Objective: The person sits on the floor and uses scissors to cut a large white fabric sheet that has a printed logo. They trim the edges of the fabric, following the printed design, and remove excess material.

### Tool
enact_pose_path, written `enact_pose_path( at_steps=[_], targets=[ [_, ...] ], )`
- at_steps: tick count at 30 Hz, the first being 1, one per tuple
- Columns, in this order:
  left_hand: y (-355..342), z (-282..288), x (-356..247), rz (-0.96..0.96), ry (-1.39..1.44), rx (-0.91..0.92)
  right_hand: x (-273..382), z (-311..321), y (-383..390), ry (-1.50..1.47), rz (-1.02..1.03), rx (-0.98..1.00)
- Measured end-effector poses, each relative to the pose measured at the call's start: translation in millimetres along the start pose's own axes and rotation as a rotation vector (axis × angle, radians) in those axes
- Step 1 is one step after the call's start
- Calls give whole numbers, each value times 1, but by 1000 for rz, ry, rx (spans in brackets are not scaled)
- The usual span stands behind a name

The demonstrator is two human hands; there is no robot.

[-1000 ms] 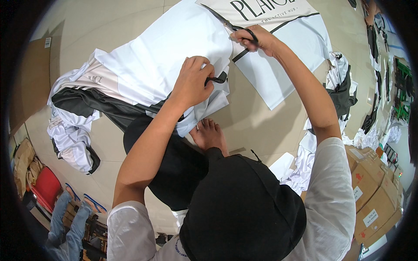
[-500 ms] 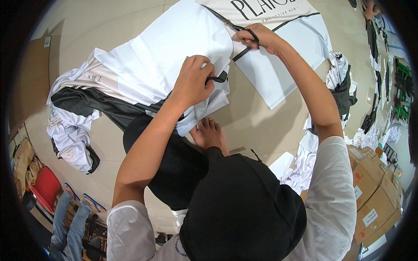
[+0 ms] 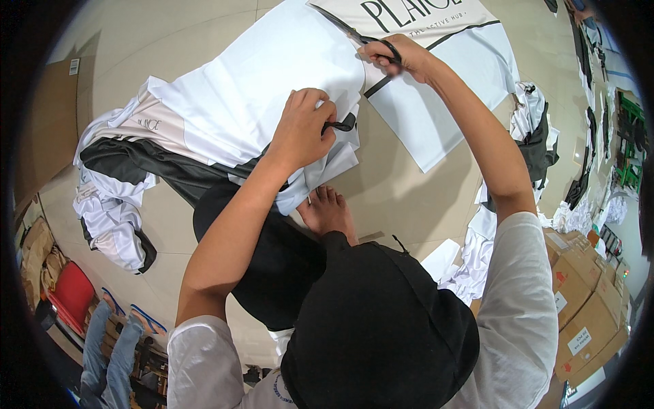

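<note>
My right hand is closed round the handles of black-handled scissors. Their blades point up and to the left, along the border between a broad white fabric piece and a cream-and-white printed panel with black stripes. My left hand has its fingers curled into the near right edge of the white fabric, gripping it. A black strip sticks out beside that thumb. Under and left of the hand, dark fabric lies bunched with the white. The blade tips' contact with the cloth is hard to make out.
My bare foot rests on the tiled floor close to the fabric. Crumpled white-and-black cloth lies at left, with more cloth at right. Cardboard boxes stand lower right. Another person's jeans-clad legs show lower left.
My right hand and the scissors have shifted slightly to the left and upward. My left hand keeps its place on the white fabric.
</note>
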State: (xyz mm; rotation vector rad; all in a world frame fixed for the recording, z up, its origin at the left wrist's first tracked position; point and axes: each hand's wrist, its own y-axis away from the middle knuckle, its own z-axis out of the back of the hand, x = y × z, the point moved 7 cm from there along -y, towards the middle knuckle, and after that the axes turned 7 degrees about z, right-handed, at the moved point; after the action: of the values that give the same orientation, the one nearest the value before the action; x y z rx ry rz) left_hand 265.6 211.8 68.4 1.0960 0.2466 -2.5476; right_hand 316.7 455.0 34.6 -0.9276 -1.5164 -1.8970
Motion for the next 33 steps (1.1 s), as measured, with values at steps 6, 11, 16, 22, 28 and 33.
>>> enact_pose_path(
  at_steps=[6,11,16,22,28,33],
  targets=[
    [0,0,0,0,8,-5,3,-3,-9,-12,8,0],
    [0,0,1,5,12,-1,0,0,-17,-28,2,6],
    [0,-1,1,17,3,13,1,1,-19,11,29,15],
    [1,-1,3,15,2,34,2,4,-19,42,33,14],
    [1,-1,1,14,-2,36,1,7,-20,80,41,-8],
    [1,0,2,8,-11,28,0,10,-22,79,60,4]
  ],
)
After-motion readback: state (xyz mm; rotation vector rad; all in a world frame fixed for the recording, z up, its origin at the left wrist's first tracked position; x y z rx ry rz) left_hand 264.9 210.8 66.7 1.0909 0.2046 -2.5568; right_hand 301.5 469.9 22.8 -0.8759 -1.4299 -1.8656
